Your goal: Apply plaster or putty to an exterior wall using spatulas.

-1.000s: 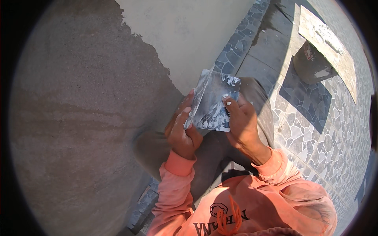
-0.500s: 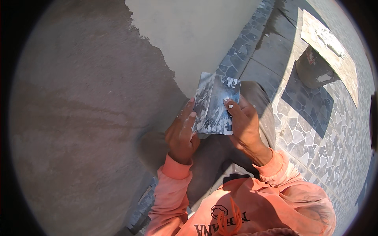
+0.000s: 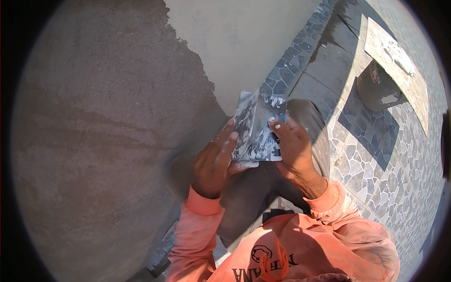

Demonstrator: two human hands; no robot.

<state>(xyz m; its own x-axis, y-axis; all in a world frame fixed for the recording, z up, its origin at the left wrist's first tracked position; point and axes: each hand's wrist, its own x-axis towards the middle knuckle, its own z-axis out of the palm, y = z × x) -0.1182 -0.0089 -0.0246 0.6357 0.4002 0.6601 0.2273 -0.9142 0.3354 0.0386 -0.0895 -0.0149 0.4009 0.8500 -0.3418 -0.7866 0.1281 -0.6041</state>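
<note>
Right hand (image 3: pixel 297 148) pinches the right plate (image 3: pixel 272 104), flat and white-smeared, by its outer side, thumb pressed on the upper face and fingers mostly hidden behind. A white dab sits on that thumb. Left hand (image 3: pixel 210 162) grips the left plate (image 3: pixel 244 123), similarly smeared, with two fingers laid along its outer edge; its thumb is hard to make out. Both plates are held together above the lap; which lies on top, I cannot tell. A pale strip (image 3: pixel 247 164) shows just below them, its kind unclear. Orange hoodie (image 3: pixel 329 239) sleeves cover the forearms, and grey trousers (image 3: pixel 310 117) show beneath the hands. To the left spreads a rough grey surface (image 3: pixel 98 141), meeting a smooth pale coat (image 3: pixel 235 42) along a ragged line. Stone-patterned tiles (image 3: pixel 357 164) cover the ground on the right. Farther off stands a dark bucket (image 3: pixel 378 89), bearing a broad pale board (image 3: pixel 418 101) with white paste (image 3: pixel 398 56) on it.
</note>
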